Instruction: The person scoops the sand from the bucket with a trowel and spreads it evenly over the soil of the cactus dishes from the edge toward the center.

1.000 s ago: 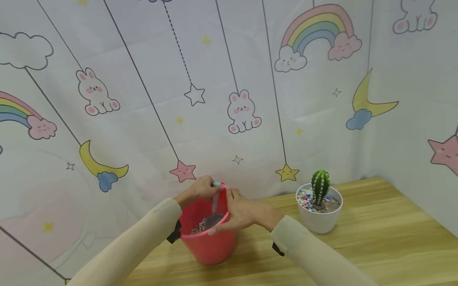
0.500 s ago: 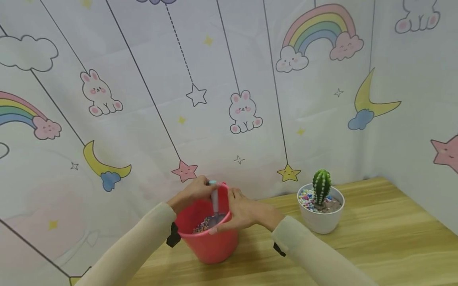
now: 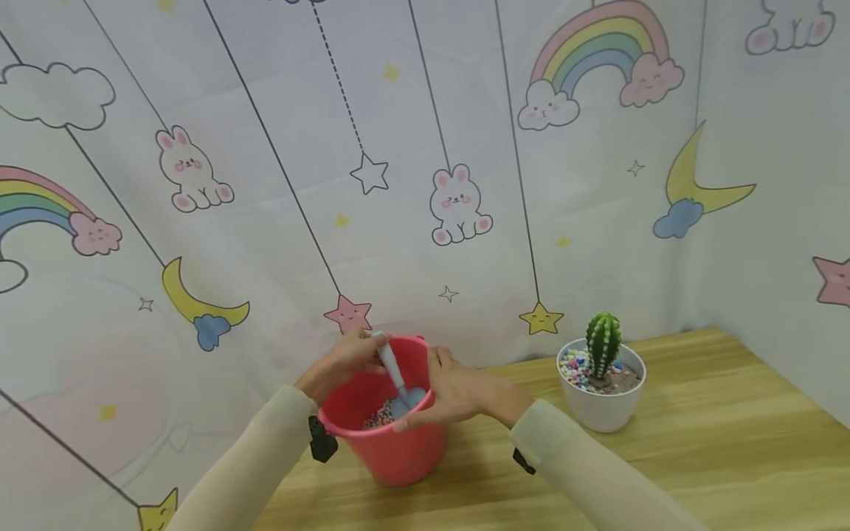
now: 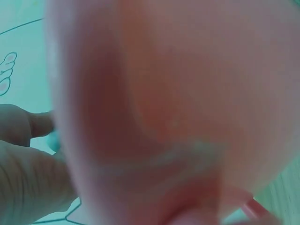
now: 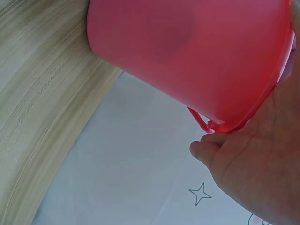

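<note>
Scooping looks underway, not finished, my read: trowel (image 3: 396, 377) is inside the red-pink bucket (image 3: 398, 453), blade low by the small multicoloured beads (image 3: 378, 417) and near the right wall; nothing lifted clear of the rim. How full the blade is, can't tell. Beads remain in the bucket, so more could be scooped. White pot (image 3: 600, 411) with the cactus (image 3: 603, 345) stands on the bench (image 3: 724, 420), right of the bucket and apart from it; its top is part done at a guess, coloured beads (image 3: 575, 369) on the left side, brown fill (image 3: 626, 380) bare on the right. Bucket also on the bench, close to the printed backdrop (image 3: 265, 184).

Left hand (image 3: 341, 361) is closed round the trowel's pale handle near its top end, over the bucket's left side; left wrist view mostly blocked by something blurred and close, only finger parts and a turquoise bit showing. Right hand (image 3: 458, 391) grips the bucket at its right rim, thumb at the near edge, fingers spread toward the far side; right wrist view also has it on the rim, fingertips by the handle lug (image 5: 210, 125)
</note>
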Demonstrator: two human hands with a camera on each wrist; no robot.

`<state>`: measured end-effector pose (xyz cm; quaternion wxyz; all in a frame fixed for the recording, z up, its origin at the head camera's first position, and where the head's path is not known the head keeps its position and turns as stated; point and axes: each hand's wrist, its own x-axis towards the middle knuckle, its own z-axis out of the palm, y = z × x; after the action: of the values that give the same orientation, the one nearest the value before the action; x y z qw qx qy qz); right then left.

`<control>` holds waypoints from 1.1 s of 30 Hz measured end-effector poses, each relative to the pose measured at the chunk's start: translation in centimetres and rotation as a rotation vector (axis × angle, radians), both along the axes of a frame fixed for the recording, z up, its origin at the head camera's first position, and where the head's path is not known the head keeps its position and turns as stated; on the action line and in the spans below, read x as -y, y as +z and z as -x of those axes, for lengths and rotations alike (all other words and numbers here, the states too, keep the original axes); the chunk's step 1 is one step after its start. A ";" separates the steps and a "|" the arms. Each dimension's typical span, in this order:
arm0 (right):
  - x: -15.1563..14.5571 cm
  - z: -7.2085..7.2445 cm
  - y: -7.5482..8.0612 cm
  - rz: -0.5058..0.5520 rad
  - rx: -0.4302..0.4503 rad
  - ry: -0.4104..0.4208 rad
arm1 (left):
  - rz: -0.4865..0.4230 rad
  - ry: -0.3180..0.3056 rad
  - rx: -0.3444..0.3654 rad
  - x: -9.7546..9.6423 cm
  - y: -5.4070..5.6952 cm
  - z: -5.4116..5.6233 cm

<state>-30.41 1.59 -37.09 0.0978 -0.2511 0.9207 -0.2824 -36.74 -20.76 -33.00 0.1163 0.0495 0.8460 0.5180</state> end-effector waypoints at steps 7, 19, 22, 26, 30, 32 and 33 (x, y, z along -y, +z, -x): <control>-0.1 0.2 -0.2 0.017 -0.005 0.007 | -0.063 0.062 0.018 0.9 -0.2 0.2; -0.3 0.2 -0.4 0.026 -0.024 0.044 | -0.207 0.148 0.063 2.9 -0.3 -0.2; -0.3 0.3 -0.4 0.017 -0.020 0.038 | -0.240 0.158 0.081 3.2 -0.6 -0.4; -0.3 0.3 -0.4 0.011 -0.026 0.035 | -0.271 0.206 0.116 3.6 -0.9 -0.8; -0.3 0.2 -0.2 0.013 -0.027 0.033 | -0.300 0.262 0.124 3.9 -1.0 -1.3; -0.3 0.1 -0.1 0.016 -0.028 0.033 | -0.311 0.281 0.119 4.0 -1.0 -1.5; -0.2 0.1 -0.1 0.015 -0.028 0.033 | -0.317 0.289 0.118 4.1 -1.0 -1.6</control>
<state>-30.52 1.83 -37.22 0.0878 -0.2708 0.9156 -0.2840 -35.16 -24.82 -34.01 0.0812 -0.0849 0.7440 0.6577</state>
